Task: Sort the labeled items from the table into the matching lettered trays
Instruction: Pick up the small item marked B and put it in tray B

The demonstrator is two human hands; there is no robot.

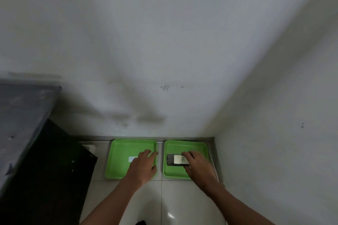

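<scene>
labeled item (176, 160) under right hand (198, 167)

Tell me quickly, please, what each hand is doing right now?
Left hand: open, empty, over the left tray.
Right hand: gripping the B-labeled item in the right tray.

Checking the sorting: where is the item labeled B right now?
In the right green tray, near the wall corner, under the right hand.
</scene>
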